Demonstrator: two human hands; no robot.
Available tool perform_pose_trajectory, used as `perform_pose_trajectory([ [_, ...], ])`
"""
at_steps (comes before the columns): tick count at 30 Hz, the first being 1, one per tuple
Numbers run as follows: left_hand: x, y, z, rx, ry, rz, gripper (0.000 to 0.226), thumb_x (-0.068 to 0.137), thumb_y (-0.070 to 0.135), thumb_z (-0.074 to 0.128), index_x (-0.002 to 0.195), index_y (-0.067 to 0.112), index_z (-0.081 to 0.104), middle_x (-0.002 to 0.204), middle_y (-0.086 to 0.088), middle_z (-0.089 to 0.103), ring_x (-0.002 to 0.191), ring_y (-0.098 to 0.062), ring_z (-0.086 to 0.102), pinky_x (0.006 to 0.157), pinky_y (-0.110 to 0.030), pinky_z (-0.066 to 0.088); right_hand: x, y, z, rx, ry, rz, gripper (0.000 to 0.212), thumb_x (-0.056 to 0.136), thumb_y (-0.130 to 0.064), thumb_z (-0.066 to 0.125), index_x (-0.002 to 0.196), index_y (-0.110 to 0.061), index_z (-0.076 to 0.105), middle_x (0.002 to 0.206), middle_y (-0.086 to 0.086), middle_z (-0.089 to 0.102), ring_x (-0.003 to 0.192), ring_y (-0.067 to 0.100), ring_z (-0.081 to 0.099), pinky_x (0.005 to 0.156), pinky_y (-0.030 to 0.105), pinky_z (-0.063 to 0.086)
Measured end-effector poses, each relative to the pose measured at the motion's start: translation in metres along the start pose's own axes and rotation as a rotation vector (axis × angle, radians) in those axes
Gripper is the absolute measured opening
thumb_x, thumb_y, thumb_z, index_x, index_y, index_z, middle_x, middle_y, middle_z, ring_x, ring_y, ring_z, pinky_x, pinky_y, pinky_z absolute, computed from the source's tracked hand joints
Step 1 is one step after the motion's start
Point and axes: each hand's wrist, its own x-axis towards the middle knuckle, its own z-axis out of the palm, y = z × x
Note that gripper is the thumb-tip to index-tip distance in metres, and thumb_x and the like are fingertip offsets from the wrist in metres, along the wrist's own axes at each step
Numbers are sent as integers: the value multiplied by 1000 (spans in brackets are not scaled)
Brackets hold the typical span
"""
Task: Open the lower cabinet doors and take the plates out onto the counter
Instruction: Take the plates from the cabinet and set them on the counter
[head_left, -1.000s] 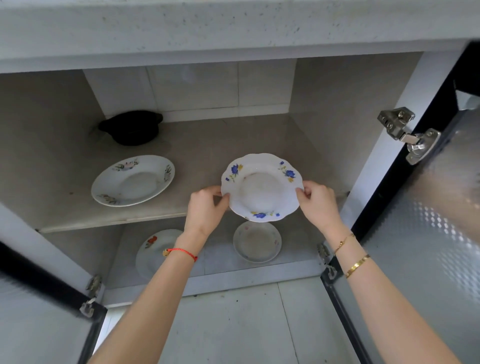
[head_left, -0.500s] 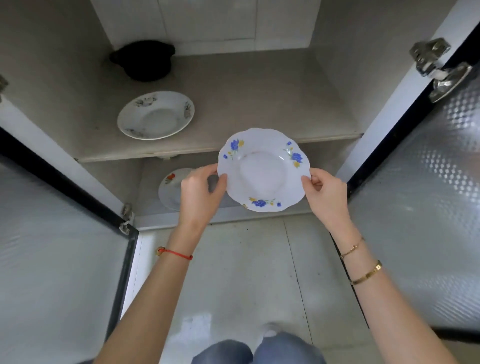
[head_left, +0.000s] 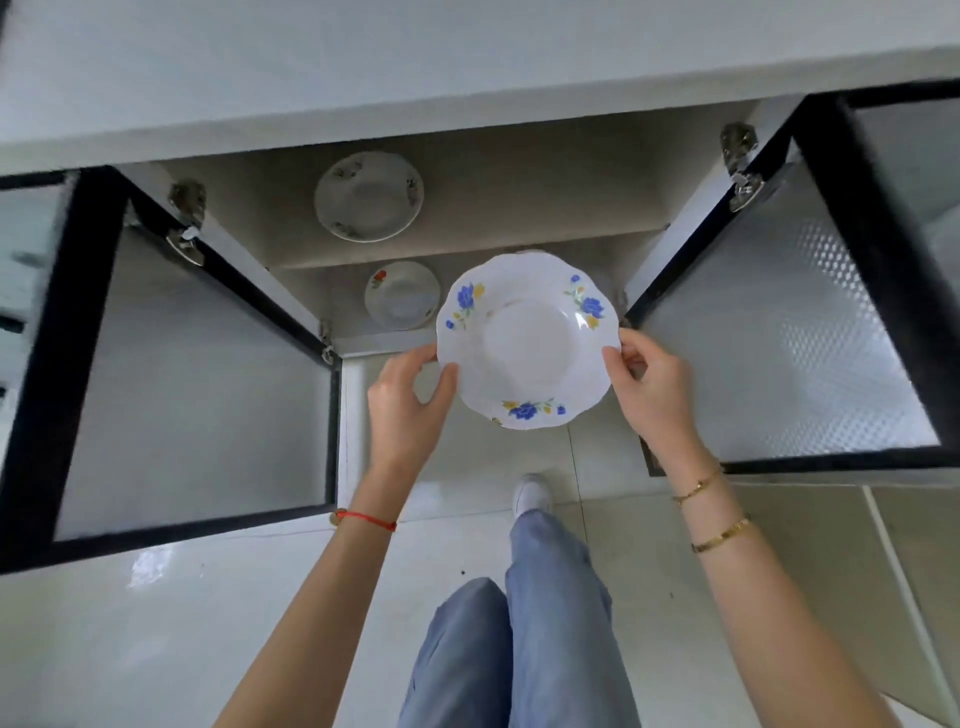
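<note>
I hold a white scalloped plate with blue flowers (head_left: 527, 340) by its rim, level, in front of the open lower cabinet. My left hand (head_left: 408, 405) pinches its left edge and my right hand (head_left: 654, 387) pinches its right edge. Both cabinet doors, the left door (head_left: 192, 384) and the right door (head_left: 779, 332), stand wide open. A grey-patterned plate (head_left: 369, 196) lies on the upper shelf. A smaller plate with a red flower (head_left: 400, 295) lies on the bottom shelf, partly behind the held plate. The pale counter (head_left: 415, 57) spans the top of the view.
The counter's front edge overhangs the cabinet. Door hinges (head_left: 740, 166) stick out at the frame corners. My legs in blue trousers (head_left: 524, 623) and a white shoe (head_left: 531, 493) stand on the glossy tiled floor between the doors.
The plate has come out of the cabinet and risen toward me in both hands. My view has lifted and pulled back, so the counter top now shows and the black pot is hidden.
</note>
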Motion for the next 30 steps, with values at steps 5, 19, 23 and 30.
perform_pose_trajectory([
  [5, -44, 65, -76, -48, -32, -63, 21, 89, 25, 64, 107, 16, 70, 102, 7, 71, 94, -9, 61, 81, -1, 37, -44, -81, -57, 11, -23, -1, 15, 90, -20, 56, 99, -15, 68, 80, 7, 69, 72, 21, 60, 66, 43, 54],
  [19, -46, 179, -200, -32, 39, -94, 21, 90, 30, 62, 110, 25, 70, 99, 24, 62, 95, 1, 56, 81, -3, 35, -63, -221, -141, 61, -66, -36, 15, 91, -21, 56, 90, -8, 63, 77, 12, 65, 73, 30, 59, 69, 48, 54],
  [23, -25, 202, -201, -98, 85, -97, 22, 90, 29, 61, 111, 27, 69, 100, 22, 65, 96, -1, 60, 83, -9, 41, -31, -237, -153, 73, -81, -77, 15, 92, -20, 56, 86, -7, 62, 74, 11, 62, 70, 27, 55, 67, 41, 50],
  [30, 16, 220, -194, -126, 179, -120, 21, 90, 26, 60, 109, 25, 70, 102, 14, 71, 94, -5, 63, 82, -15, 49, 29, -251, -156, 77, -117, -132, 13, 90, -19, 58, 84, -9, 63, 74, 10, 62, 70, 26, 55, 66, 34, 48],
])
